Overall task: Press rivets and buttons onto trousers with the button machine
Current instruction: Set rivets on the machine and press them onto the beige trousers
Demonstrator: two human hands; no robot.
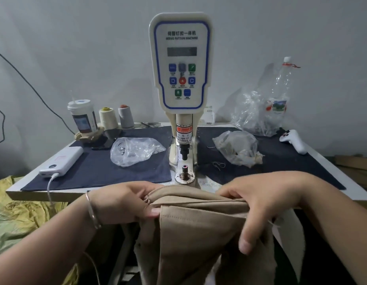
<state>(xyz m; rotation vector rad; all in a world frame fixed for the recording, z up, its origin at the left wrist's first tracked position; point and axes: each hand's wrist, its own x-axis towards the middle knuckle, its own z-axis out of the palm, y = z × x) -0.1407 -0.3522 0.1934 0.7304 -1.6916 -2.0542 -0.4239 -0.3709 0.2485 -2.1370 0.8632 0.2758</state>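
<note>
Nearest me, the trousers [199, 233] hang off the front edge of the table [353, 194], just short of the button machine [181, 64]. My left hand [125, 202] pinches the waistband's folded edge; my right hand [267, 204] grips the cloth on the other side, fingers curled over it (to keep the band taut and flat, I judge). Just beyond my hands stands the machine's lower post [185, 174], bare, nothing pressed yet. Left of the machine lies a clear bag [135, 150] of small metal pieces, likely rivets.
</note>
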